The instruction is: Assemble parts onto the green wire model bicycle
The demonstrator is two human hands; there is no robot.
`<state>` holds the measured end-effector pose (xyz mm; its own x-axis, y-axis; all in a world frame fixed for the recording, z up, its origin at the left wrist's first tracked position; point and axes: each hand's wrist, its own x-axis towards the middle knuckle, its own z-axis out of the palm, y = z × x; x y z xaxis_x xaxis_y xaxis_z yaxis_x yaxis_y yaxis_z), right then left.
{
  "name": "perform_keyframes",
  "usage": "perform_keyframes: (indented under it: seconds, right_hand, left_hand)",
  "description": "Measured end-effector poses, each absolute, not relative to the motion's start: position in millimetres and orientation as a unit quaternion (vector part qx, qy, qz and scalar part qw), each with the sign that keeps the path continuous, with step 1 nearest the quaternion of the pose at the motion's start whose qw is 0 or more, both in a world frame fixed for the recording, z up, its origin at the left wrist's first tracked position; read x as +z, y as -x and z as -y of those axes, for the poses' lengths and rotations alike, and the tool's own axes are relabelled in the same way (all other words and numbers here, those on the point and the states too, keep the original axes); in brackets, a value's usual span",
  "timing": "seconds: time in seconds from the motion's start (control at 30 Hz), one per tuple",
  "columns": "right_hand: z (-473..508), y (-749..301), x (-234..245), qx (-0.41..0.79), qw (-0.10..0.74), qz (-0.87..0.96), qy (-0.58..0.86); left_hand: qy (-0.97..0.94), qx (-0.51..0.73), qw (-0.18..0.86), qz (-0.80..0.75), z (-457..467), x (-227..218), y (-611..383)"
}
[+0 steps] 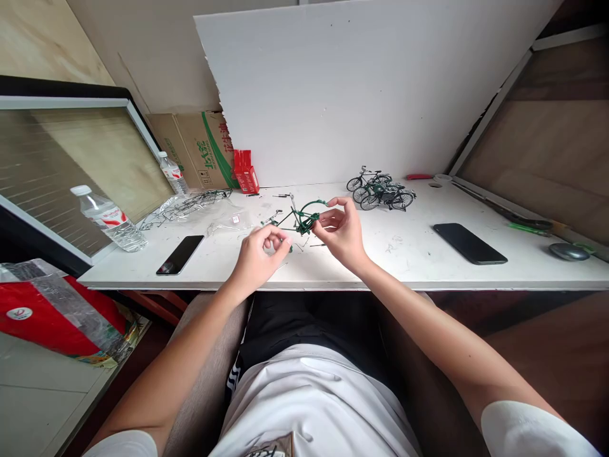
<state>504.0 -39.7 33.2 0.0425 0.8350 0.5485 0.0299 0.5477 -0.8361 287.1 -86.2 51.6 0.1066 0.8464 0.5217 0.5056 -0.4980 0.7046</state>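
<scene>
A green model bicycle frame, with a curved mudguard at its right end and no wheels that I can see, is held just above the white table. My right hand grips its right end, fingers on the mudguard and the cluster of green parts. Close to the frame's left end is my left hand, its fingers curled in and the thumb near the index finger. Whatever it pinches is hidden. Small loose parts lie on the table under the hands.
Finished model bicycles stand at the back right. Dark part sprues and a clear plastic bag lie left. Phones flank the hands. Water bottles, a red box and a computer mouse stand around.
</scene>
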Motion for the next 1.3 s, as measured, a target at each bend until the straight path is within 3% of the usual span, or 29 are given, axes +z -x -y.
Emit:
perform_keyframes:
  seconds: [0.1,0.3,0.5,0.7,0.87,1.3]
  right_hand:
    - [36.8,-500.6,24.4,0.336,0.63,0.604,0.354]
    - [23.8,-499.8,7.5,0.422,0.627,0.541,0.369]
    - [17.4,-495.8,-6.9,0.56,0.606,0.441,0.352]
    - [20.8,-484.6,-17.7,0.616,0.594,0.414,0.31]
    - [21.7,-479.5,-25.9,0.643,0.561,0.422,0.306]
    - [25.2,-478.0,-29.3,0.672,0.508,0.436,0.317]
  left_hand:
    - [-0.709,0.359,0.402,-0.455,90.1,48.4,-293.9]
    - [-0.64,0.258,0.613,-0.385,97.6,32.8,-307.5]
    - [-0.586,0.412,0.555,-0.423,75.0,-3.6,-317.2]
    - [-0.57,0.568,0.43,-0.409,53.2,-24.0,-311.2]
    - [-0.555,0.602,0.394,-0.417,46.4,-30.7,-305.4]
    - [-0.551,0.615,0.424,-0.371,42.4,-32.7,-305.9]
